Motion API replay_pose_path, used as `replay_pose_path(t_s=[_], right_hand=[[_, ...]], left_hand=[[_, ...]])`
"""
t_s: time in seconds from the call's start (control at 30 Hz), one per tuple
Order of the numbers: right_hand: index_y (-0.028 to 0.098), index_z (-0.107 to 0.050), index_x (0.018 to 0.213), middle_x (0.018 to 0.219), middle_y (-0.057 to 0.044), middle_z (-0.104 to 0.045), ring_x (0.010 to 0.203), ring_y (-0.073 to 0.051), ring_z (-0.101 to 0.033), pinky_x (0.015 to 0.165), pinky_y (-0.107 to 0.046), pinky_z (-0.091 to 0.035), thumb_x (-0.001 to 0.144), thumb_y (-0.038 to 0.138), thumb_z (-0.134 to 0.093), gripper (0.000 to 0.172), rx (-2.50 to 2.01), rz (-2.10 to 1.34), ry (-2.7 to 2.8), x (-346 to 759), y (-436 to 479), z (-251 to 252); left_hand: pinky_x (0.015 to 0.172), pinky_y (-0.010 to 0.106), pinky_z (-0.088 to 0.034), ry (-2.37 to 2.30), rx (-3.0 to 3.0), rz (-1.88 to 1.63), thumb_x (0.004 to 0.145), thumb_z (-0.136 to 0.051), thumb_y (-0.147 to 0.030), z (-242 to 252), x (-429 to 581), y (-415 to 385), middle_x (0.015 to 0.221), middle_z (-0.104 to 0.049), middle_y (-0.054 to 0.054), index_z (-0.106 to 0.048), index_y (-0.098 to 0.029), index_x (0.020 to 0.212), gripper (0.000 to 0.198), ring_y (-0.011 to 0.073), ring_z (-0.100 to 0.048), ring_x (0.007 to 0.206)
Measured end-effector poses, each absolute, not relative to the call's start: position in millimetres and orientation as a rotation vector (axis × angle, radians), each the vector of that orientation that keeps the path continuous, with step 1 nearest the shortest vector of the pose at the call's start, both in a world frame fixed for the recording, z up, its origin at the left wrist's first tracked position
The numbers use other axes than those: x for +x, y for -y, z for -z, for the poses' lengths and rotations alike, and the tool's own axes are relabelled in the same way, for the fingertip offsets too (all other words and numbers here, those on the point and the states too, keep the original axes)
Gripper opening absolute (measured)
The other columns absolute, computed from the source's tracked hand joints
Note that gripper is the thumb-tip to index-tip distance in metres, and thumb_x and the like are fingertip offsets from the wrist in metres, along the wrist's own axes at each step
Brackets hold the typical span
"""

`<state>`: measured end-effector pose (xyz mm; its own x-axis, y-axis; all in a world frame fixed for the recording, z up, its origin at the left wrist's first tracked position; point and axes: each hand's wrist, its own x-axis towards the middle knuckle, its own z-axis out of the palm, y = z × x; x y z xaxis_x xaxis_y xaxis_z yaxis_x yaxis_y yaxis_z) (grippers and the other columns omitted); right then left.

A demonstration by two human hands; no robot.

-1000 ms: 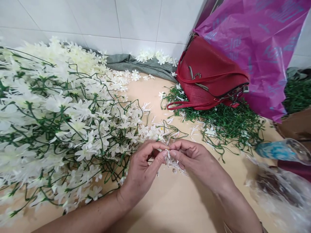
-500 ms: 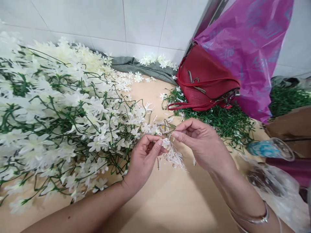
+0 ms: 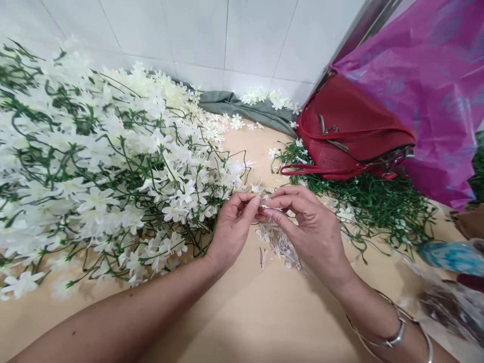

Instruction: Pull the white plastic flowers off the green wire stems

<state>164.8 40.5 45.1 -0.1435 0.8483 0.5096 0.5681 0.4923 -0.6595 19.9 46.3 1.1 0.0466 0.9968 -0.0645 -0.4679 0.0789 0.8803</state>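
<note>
My left hand (image 3: 234, 227) and my right hand (image 3: 310, 222) meet fingertip to fingertip above the tan tabletop (image 3: 242, 307). Thumb and fingers of the left are pinched together on something I cannot make out. A thin white stamen piece (image 3: 271, 207) shows between the thumb and fingers of the right. Below and between the hands lies a loose heap of white stamens (image 3: 283, 247), with a small white flower (image 3: 265, 232) at its left edge. A large pile of white artificial flowers on green stems (image 3: 124, 166) reaches up to my left hand.
A red handbag (image 3: 340, 126) rests on green artificial foliage (image 3: 385, 201) at the right, before a purple plastic bag (image 3: 427, 85). Grey cloth (image 3: 234, 107) lies along the tiled wall (image 3: 196, 30). A blue-and-white cup (image 3: 448, 256) and clear plastic (image 3: 449, 307) are at far right.
The view has shifted, so the surroundings appear farther right. My hands have come closer together, and a thin white piece now shows in my right fingers.
</note>
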Motion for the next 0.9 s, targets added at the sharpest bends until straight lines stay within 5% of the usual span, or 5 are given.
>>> replay_pose_path(t_s=[0.17, 0.53, 0.9], right_hand=[[0.025, -0.077, 0.095, 0.105, -0.005, -0.071, 0.101, -0.020, -0.069, 0.091, -0.036, -0.056, 0.092, 0.010, -0.070, 0.017, -1.164, -0.199, 1.738, 167.8, -32.1, -25.8], [0.023, -0.065, 0.082, 0.078, 0.003, -0.065, 0.073, -0.016, -0.059, 0.070, -0.032, -0.047, 0.082, 0.011, -0.077, 0.017, -1.250, -0.485, 1.478, 171.7, -30.9, -9.6], [0.024, -0.059, 0.082, 0.076, 0.003, -0.063, 0.070, -0.015, -0.058, 0.064, -0.029, -0.049, 0.079, 0.015, -0.079, 0.022, -1.256, -0.558, 1.385, 166.3, -28.9, -12.3]], left_hand=[[0.080, 0.029, -0.061, -0.819, 0.786, -1.328, 0.084, -0.082, -0.040, 2.0, 20.5, -49.5, 0.083, -0.074, 0.001, -0.069, -0.016, 0.089, 0.028, 0.0134, -0.073, 0.077], [0.077, 0.025, -0.063, -0.815, 0.880, -1.317, 0.086, -0.079, -0.030, 4.3, 24.1, -46.1, 0.080, -0.075, -0.001, -0.070, -0.017, 0.086, 0.016, 0.0127, -0.076, 0.076], [0.077, 0.026, -0.061, -0.827, 1.019, -1.245, 0.090, -0.075, -0.028, 3.3, 21.8, -42.9, 0.082, -0.075, 0.001, -0.071, -0.017, 0.087, 0.012, 0.0130, -0.073, 0.080]])
